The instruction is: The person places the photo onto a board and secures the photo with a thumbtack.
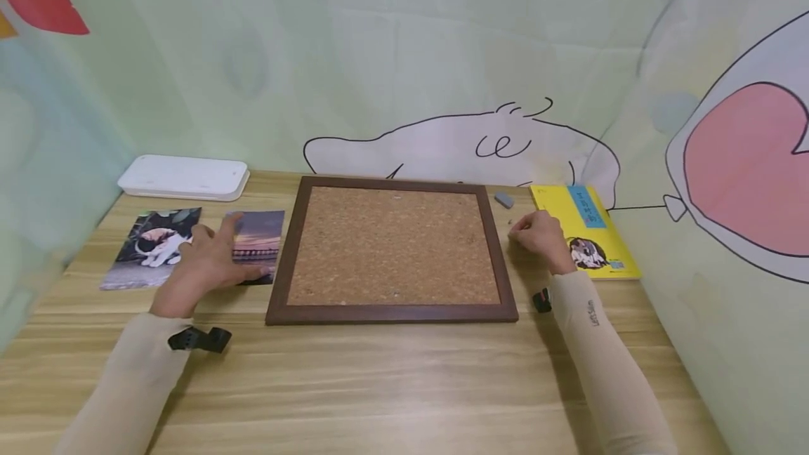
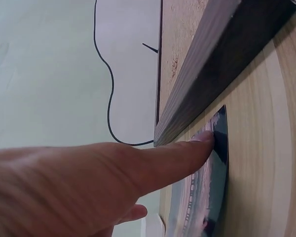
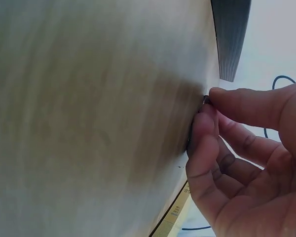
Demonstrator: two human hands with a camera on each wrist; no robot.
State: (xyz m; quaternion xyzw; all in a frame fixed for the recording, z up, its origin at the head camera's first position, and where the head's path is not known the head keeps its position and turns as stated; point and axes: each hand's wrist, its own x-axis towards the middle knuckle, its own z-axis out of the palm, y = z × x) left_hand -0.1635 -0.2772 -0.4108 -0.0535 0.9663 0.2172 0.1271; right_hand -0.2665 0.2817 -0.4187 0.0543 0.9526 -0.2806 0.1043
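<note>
My left hand [image 1: 211, 258] spreads over a sunset photo [image 1: 260, 230], the straight thumb [image 2: 187, 153] pressing on it near a corner, close beside the framed cork board [image 1: 395, 248]. Just left of that hand lies a photo of a black-and-white cat [image 1: 154, 248], partly covered by the fingers. On the other side of the board, my right hand [image 1: 542, 236] is low over the table, thumb and fingertips together. They pinch a small dark piece [image 3: 206, 99], mostly hidden between them; I cannot tell what it is.
A white flat case [image 1: 183, 177] lies at the back left. A grey eraser-like block [image 1: 503, 200] sits beyond the right hand, with a tiny bit [image 1: 510, 222] on the table nearby. A yellow book [image 1: 607, 230] lies at the right, by the printed cloth wall [image 1: 392, 55].
</note>
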